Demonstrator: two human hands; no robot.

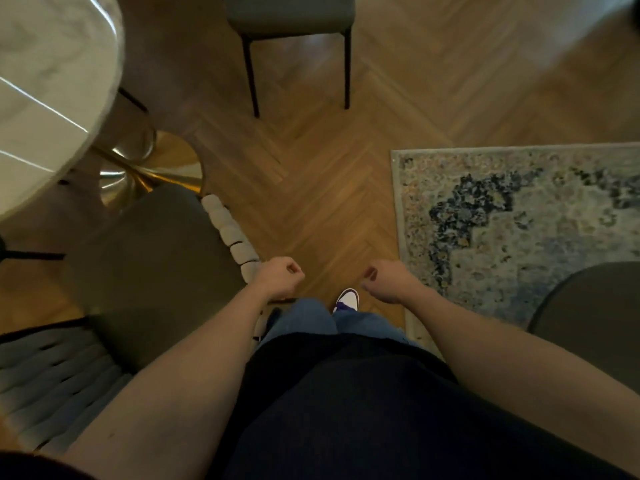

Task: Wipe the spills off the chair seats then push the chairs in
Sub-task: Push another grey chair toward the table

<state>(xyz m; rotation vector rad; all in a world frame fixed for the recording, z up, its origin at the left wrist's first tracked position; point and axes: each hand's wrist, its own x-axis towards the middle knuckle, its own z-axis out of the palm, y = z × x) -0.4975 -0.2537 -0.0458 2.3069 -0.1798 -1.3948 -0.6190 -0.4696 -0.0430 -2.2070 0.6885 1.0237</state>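
A grey padded chair (156,258) stands at my left beside the table, its seat bare and its pale tufted back rim (228,233) running toward me. A second grey chair (291,15) stands at the top, away from the table. The rounded seat of a third chair (595,313) shows at the lower right. My left hand (281,277) is curled into a fist just right of the tufted rim and holds nothing. My right hand (389,281) is curled too, empty, above the floor. I see no cloth and no spill.
A white marble table (52,81) on a gold pedestal base (138,171) fills the upper left. A patterned blue-grey rug (519,220) lies on the herringbone wood floor (311,174) at the right. My shoe (348,299) points forward between both hands.
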